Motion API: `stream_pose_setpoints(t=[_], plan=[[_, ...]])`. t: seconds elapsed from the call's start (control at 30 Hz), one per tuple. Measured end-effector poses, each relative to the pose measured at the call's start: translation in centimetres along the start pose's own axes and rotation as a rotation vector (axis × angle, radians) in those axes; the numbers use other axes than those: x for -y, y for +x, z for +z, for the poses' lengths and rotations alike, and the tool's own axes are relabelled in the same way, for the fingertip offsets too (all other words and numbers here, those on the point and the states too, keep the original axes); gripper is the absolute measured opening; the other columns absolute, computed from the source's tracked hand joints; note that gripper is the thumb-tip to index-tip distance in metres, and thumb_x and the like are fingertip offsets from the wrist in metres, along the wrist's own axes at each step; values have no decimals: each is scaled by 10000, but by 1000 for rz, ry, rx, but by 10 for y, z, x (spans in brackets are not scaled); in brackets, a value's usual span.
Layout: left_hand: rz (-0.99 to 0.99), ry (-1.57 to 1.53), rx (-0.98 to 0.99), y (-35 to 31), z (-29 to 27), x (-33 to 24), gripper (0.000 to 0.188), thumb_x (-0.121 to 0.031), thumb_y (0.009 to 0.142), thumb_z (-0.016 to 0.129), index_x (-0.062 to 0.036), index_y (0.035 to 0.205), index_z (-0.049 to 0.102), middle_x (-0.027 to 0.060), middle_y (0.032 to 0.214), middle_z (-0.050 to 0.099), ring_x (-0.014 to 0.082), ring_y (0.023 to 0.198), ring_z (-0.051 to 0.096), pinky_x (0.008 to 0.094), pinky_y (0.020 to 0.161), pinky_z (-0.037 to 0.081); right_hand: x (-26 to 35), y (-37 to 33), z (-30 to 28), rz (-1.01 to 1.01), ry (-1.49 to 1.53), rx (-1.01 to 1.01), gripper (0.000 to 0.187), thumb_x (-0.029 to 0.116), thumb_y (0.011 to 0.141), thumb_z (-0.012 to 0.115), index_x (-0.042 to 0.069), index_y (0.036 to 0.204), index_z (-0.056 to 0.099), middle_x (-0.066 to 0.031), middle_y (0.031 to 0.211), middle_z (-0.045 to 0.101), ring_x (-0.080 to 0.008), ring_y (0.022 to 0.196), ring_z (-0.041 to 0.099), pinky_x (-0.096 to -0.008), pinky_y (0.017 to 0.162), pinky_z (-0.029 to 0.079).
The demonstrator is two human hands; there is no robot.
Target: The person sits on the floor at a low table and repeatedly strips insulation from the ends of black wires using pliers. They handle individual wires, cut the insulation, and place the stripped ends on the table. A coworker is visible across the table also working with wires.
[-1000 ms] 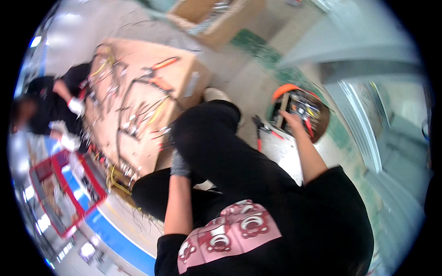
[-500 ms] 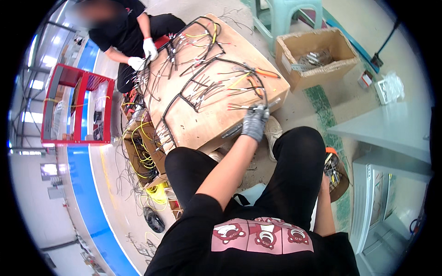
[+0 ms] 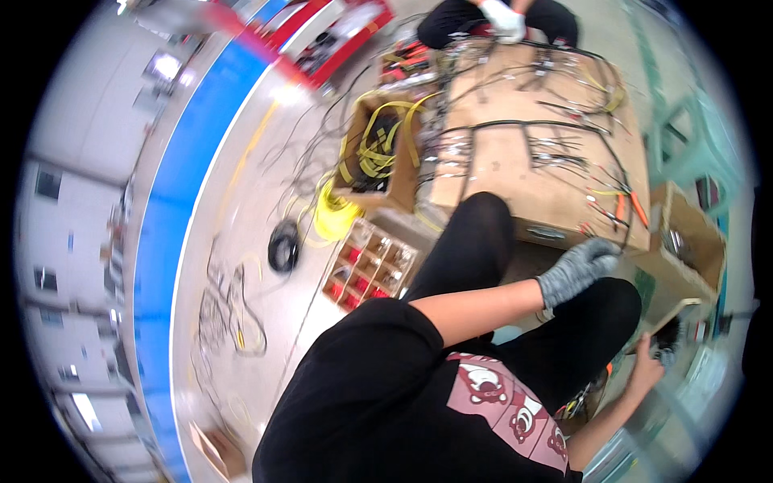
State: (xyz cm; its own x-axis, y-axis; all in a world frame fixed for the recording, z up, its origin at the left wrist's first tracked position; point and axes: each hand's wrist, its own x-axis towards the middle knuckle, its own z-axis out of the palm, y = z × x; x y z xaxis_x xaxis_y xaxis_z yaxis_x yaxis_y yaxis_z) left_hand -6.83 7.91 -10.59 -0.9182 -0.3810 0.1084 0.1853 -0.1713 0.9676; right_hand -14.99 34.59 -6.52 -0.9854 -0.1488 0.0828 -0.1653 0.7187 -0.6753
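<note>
My left hand [image 3: 578,272], in a grey glove, is closed at the near right corner of a wooden board. Its fingertips pinch the end of a black wire harness [image 3: 527,123], which branches across the board [image 3: 491,97] with many thin loose leads. Orange-handled pliers [image 3: 638,209] lie by the board's right edge, close to that hand. Low on the right, my right hand [image 3: 648,366] is beside a brown cardboard edge [image 3: 676,315] and something dark. Blur and its small size hide what the fingers do there.
Across the board, a co-worker's white-gloved hand [image 3: 506,20] is at the harness. A cardboard box [image 3: 684,241] and green stool [image 3: 684,137] stand right. Left are a box of yellow cable [image 3: 342,165], a divided tray [image 3: 348,274], a black coil [image 3: 283,245] and a red rack [image 3: 310,48].
My view has swung, so the board now appears farther right. My left hand keeps its hold on the harness end. My right hand, hidden by my leg before, now shows at the lower right.
</note>
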Motion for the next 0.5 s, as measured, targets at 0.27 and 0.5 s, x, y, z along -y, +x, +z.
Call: stream_pose_setpoints(t=[0.27, 0.5], plan=[[210, -539, -105, -97, -54, -141, 632, -319, 909, 565, -55, 1401, 269, 53, 1313, 416, 118, 1192, 382, 269, 1002, 320, 254, -86, 66, -562, 576, 667, 694, -38, 652, 605, -52, 1308, 377, -133, 1252, 477, -197, 1171, 446, -320, 1014, 328], [85, -912, -592, -209, -176, -144, 630, -592, 852, 491, -52, 1175, 504, 107, 1068, 595, 210, 950, 593, 355, 881, 486, 317, -185, 138, -685, 524, 1149, 723, 58, 705, 722, -68, 1314, 353, -151, 1319, 439, -219, 1229, 409, -322, 1042, 297]])
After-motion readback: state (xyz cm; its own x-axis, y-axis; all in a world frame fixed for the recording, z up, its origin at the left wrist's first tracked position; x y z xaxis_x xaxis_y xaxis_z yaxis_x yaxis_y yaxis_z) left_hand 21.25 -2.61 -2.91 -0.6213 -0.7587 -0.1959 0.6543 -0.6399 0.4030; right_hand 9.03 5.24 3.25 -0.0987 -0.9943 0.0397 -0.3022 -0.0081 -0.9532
